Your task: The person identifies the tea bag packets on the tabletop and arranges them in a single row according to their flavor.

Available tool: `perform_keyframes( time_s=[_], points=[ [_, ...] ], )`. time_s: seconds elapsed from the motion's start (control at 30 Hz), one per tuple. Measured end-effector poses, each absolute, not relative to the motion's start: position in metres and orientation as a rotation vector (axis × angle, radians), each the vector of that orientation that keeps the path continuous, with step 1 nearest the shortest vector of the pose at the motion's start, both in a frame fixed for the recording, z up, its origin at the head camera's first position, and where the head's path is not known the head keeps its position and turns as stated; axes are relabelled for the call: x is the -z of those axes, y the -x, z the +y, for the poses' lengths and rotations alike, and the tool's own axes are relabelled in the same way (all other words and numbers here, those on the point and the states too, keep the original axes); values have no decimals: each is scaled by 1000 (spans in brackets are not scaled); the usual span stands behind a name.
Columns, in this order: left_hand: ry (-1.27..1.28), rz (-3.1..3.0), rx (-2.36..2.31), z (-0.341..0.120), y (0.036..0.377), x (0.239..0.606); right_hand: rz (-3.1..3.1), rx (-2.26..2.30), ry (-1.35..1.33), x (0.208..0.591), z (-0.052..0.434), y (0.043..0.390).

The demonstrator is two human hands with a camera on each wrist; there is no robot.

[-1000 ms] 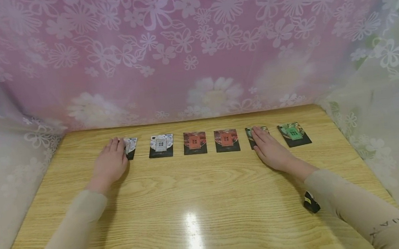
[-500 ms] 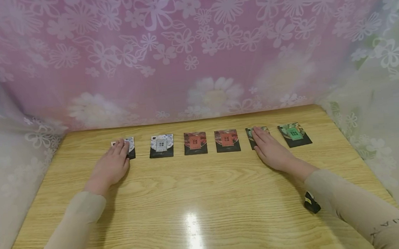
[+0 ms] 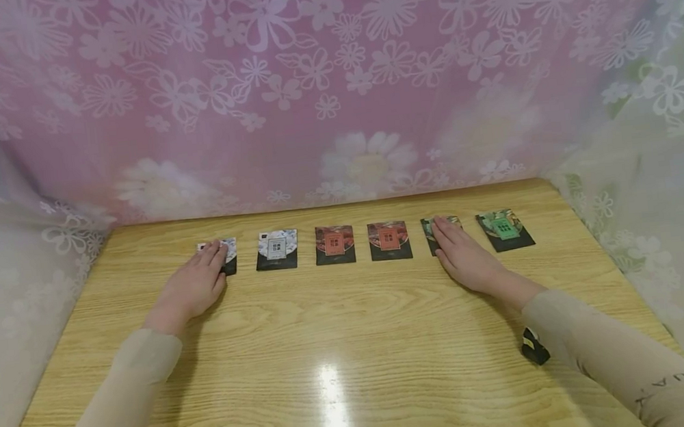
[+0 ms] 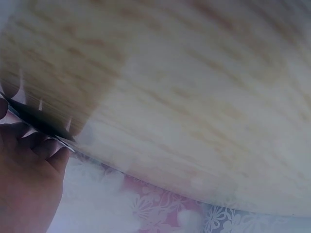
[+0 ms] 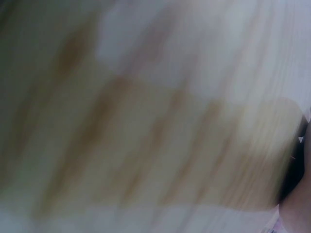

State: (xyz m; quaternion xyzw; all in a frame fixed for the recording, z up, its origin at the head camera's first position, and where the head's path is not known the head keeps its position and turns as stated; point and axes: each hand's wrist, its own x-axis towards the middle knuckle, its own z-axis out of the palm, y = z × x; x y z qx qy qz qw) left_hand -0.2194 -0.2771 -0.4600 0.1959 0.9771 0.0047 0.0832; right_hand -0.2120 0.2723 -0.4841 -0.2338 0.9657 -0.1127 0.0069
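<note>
Six flat packets lie in a row along the far part of the wooden table. My left hand [image 3: 191,286] rests, fingers extended, on the leftmost white-and-black packet [image 3: 231,258], covering much of it; in the left wrist view that packet's dark edge [image 4: 36,120] shows along the fingers. My right hand [image 3: 467,260] lies with straight fingers over a green-and-black packet [image 3: 429,239] and partly hides it. Between the hands are another white-and-black packet [image 3: 276,250] and two red-and-black packets, one left [image 3: 335,244] and one right [image 3: 389,240].
A second green-and-black packet [image 3: 506,230], slightly turned, lies right of my right hand. By the right sleeve sits a small black object [image 3: 534,347] with a yellow mark, partly hidden. Flowered cloth [image 3: 331,104] hangs behind the wooden table [image 3: 352,322] and at both sides.
My left hand has moved right onto the leftmost packet. That packet has straightened, shifting left and then slightly back right. My right hand and the other packets have stayed put.
</note>
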Motion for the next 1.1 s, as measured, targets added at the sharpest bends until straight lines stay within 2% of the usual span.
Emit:
perform_keyframes(
  time_s=[1.1],
  points=[
    [-618,2930,-4,-274,224,462,3019,333,725,476,280,217]
  ],
)
